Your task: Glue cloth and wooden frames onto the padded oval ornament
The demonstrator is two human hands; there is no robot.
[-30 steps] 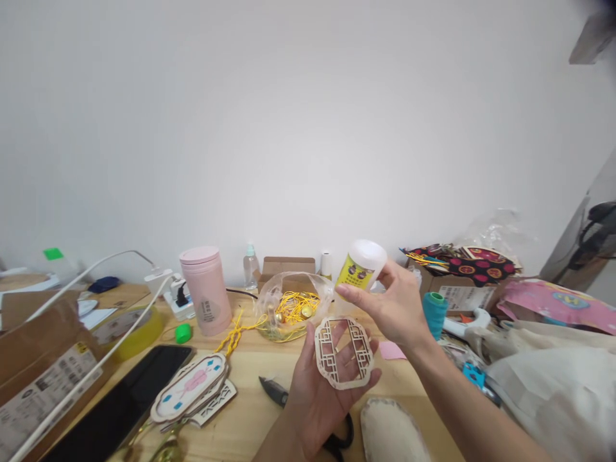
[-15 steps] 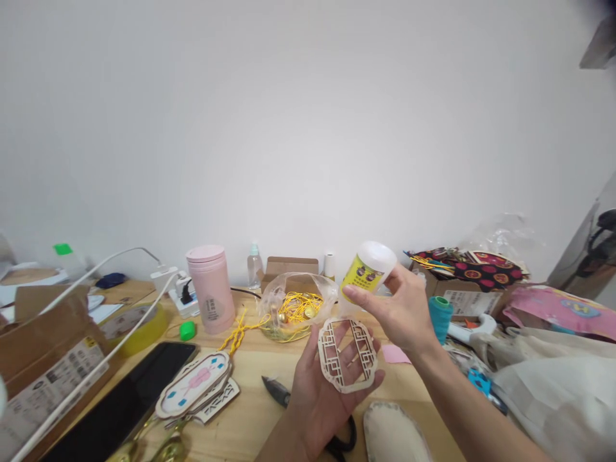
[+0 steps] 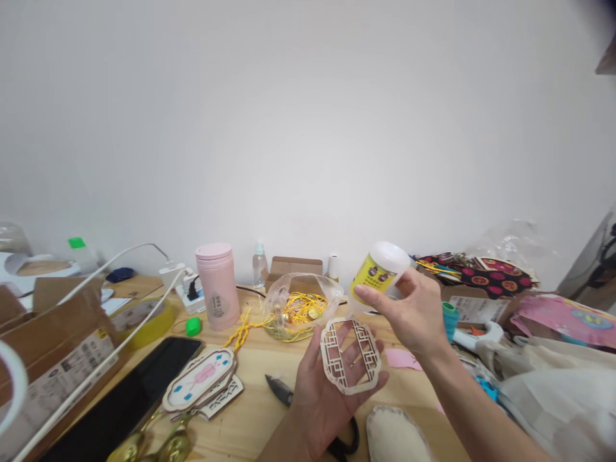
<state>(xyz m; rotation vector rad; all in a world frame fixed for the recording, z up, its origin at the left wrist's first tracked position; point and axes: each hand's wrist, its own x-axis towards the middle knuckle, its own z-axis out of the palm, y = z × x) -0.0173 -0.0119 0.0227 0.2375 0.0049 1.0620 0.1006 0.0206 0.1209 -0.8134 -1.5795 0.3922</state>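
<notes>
My left hand [image 3: 323,396], palm up, carries a pale wooden lattice plate [image 3: 350,387] with a scalloped rim and cut-out bars. The piece lies over the palm and fingers, its edge against the thumb. My right hand [image 3: 414,311] grips a white plastic bottle [image 3: 378,273] with a yellow label, tilted with its round white end up. Its lower end is just above the lattice plate's top edge; whether anything comes out of it I cannot make out. Beneath my left hand lies a dark pointed tool [image 3: 279,389], partly hidden, with a black loop handle.
On the left are a pink tumbler [image 3: 217,292], a black phone [image 3: 128,398], stacked decorated wooden tags [image 3: 198,380] and a cardboard box [image 3: 72,346]. Behind my hands sits a plastic bag [image 3: 303,308] of yellow cords. At right are teal thread [image 3: 450,319] and white cloth [image 3: 558,404].
The whole view has shifted slightly, so most things appear further right. Both hands keep their hold, and the bottle stays tilted over the lattice plate.
</notes>
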